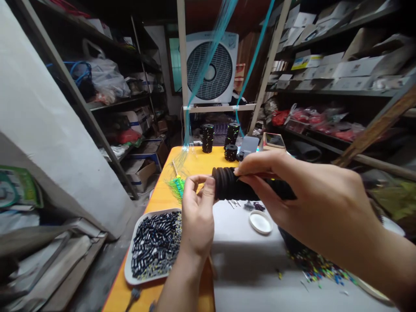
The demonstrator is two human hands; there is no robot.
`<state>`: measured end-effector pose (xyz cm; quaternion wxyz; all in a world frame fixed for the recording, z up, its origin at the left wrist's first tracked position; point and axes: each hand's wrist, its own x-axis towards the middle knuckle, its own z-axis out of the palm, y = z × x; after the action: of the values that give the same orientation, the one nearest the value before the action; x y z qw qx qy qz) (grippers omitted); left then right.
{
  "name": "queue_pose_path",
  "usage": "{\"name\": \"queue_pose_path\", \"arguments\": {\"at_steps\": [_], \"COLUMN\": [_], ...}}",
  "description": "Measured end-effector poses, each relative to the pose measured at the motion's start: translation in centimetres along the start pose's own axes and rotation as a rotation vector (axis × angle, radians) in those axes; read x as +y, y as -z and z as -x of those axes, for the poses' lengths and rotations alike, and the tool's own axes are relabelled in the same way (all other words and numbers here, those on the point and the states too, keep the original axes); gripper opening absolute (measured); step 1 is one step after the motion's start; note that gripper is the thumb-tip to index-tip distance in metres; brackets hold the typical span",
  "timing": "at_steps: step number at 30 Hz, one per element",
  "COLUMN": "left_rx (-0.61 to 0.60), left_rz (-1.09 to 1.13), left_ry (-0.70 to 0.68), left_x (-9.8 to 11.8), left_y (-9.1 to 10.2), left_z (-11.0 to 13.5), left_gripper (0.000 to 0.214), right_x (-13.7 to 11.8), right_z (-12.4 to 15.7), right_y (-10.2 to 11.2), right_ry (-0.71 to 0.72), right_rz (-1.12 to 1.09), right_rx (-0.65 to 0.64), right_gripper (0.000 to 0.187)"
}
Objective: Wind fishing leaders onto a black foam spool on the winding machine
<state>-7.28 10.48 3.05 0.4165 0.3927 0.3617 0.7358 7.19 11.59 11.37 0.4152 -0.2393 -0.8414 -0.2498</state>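
Note:
A stack of black ribbed foam spools (224, 184) is held level in front of me, above the table. My left hand (198, 208) is closed round its left end, with the thumb on the near side. At the upper edge of the stack, the thumb and forefinger of my right hand (286, 182) pinch together. A thin, pale tip shows at those fingertips, too small to name. The right part of the stack is partly hidden behind that hand. Below my left hand, a white tray (128, 264) holds many small black tubes and grey, yellow-tipped pieces.
More black spools (208, 138) stand in stacks at the yellow table's (159, 190) far end. A white round lid (261, 222) lies on the white surface. Colourful small pieces (321, 268) are scattered at right. Teal strands (211, 52) hang before a box fan (211, 71). Loaded shelves flank both sides.

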Motion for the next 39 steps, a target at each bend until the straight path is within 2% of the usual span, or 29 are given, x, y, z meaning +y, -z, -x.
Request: {"name": "queue_pose_path", "arguments": {"at_steps": [15, 21, 24, 27, 29, 32, 34, 35, 37, 39], "left_rx": [-0.015, -0.022, -0.019, -0.025, -0.023, -0.012, -0.01, -0.008, -0.002, 0.005], "left_rz": [0.002, 0.028, 0.013, 0.019, 0.026, 0.026, 0.025, 0.025, 0.025, 0.022], "left_ry": [0.003, -0.005, -0.008, -0.005, -0.007, -0.014, -0.014, -0.015, -0.013, -0.01], "left_x": [0.0, 0.1, 0.2, 0.2, 0.2, 0.1, 0.1, 0.1, 0.1, 0.1], "left_y": [0.0, 0.0, 0.0, 0.0, 0.0, 0.0, 0.0, 0.1, 0.1, 0.1], "left_z": [0.1, 0.2, 0.2, 0.2, 0.1, 0.0, -0.1, -0.1, 0.0, 0.0], "left_gripper": [0.022, 0.021, 0.019, 0.016, 0.017, 0.021, 0.022, 0.022, 0.023, 0.024], "right_x": [-0.1, -0.1, -0.1, -0.1, 0.0, 0.0, -0.2, -0.2, -0.2, 0.1], "right_z": [0.3, -0.3, -0.9, -1.2, -1.1, 0.9, 3.6, 5.4, 9.2, 12.8], "right_y": [-0.3, 0.0, -0.1, -0.1, 0.3, 1.5, 2.3, 2.5, 2.7, 2.3], "right_ry": [0.078, 0.195, 0.25, 0.274, 0.264, 0.213, 0.118, 0.056, -0.025, -0.072], "right_rz": [0.041, 0.014, 0.048, 0.071, 0.02, -0.094, -0.112, -0.121, -0.132, -0.124], "right_rx": [-0.074, -0.168, -0.202, -0.218, -0.234, -0.214, -0.223, -0.248, -0.436, -0.534], "right_gripper": [0.017, 0.018, 0.026, 0.034, 0.031, 0.024, 0.029, 0.026, 0.016, 0.022]}}
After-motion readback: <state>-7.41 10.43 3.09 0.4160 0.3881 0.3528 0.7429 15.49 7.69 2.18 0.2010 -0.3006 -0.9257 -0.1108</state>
